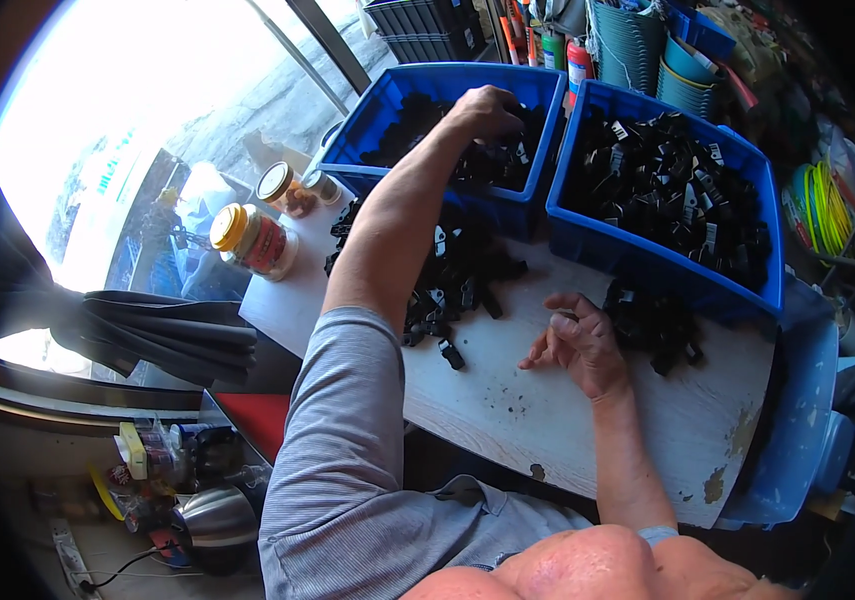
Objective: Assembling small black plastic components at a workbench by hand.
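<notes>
My left hand [488, 112] reaches over the far side of the left blue bin [507, 205], which holds many small black plastic pieces [402, 140]. Its fingers point down among them, and their tips are mostly hidden. Low over the white tabletop [487, 400], my right hand [587, 350] has its fingers loosely bent and apart, with nothing visible in them. Just right of it lies a pile of black pieces [652, 325]. A larger heap of black pieces [467, 265], some with shiny metal parts, spreads beneath and beside my left forearm.
A second blue bin [667, 245], full of black pieces with metal parts, stands at the right. A yellow-lidded jar [255, 240] and two smaller jars [287, 190] [321, 187] line the table's left edge by the window. An electric kettle [215, 517] sits at the lower left.
</notes>
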The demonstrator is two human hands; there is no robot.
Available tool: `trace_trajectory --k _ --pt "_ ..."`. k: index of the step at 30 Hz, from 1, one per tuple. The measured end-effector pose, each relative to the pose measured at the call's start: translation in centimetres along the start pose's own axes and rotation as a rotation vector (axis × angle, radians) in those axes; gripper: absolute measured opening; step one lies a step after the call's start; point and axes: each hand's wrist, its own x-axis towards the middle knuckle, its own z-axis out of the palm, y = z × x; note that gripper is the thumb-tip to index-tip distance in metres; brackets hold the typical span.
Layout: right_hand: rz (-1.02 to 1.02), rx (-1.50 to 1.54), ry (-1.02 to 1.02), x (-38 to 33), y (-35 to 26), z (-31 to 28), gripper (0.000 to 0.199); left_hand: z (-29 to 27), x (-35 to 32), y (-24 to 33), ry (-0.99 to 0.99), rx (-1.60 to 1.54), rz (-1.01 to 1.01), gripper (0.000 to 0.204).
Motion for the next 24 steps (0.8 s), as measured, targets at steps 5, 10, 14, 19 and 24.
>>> trace_trajectory --k 5,10,14,19,24 --pt "0.036 0.025 0.0 0.3 0.0 0.5 0.037 -2.3 -3.4 -2.0 0.341 -0.187 0.179 0.039" --pt "0.035 -0.032 0.042 0.3 -0.7 1.0 0.041 -3.2 -11.0 -3.5 0.719 -0.153 0.255 0.039" --pt "0.016 -0.089 0.067 0.3 -0.8 1.2 0.044 -0.5 -17.3 -4.6 0.908 -0.205 0.218 0.033" --pt "0.008 -0.098 0.093 0.0 -0.9 1.5 0.046 3.1 -21.4 -3.7 1.1 0.019 0.249 0.028" --pt "0.014 -0.061 0.07 0.2 -0.6 1.4 0.047 5.9 -22.3 -5.4 0.941 0.249 0.135 0.032"
